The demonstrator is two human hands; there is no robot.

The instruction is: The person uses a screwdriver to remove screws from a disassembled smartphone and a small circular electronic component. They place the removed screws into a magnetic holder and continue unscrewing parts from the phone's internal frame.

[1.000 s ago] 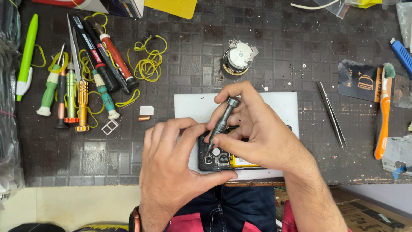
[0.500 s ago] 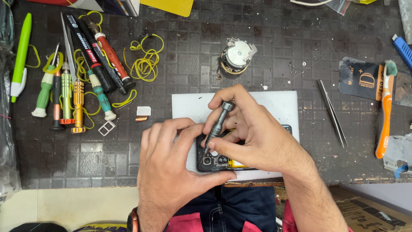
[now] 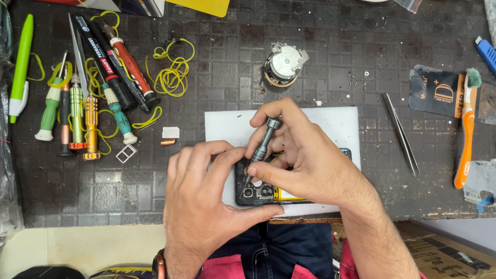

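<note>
While my left hand [image 3: 204, 201] clamps the opened phone [image 3: 258, 192] by its near corner, I see my right hand [image 3: 305, 155] pinching a grey precision screwdriver [image 3: 262, 145], tip down inside the phone's exposed top end. The phone lies on a white foam pad [image 3: 341, 124] at the table's near edge. Tweezers [image 3: 400, 133] rest just right of the pad, and spare screwdrivers [image 3: 77, 113] lie well off left.

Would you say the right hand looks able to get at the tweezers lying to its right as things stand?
Probably yes: the tweezers lie bare on the mat with nothing between, but the right hand holds a screwdriver.
</note>
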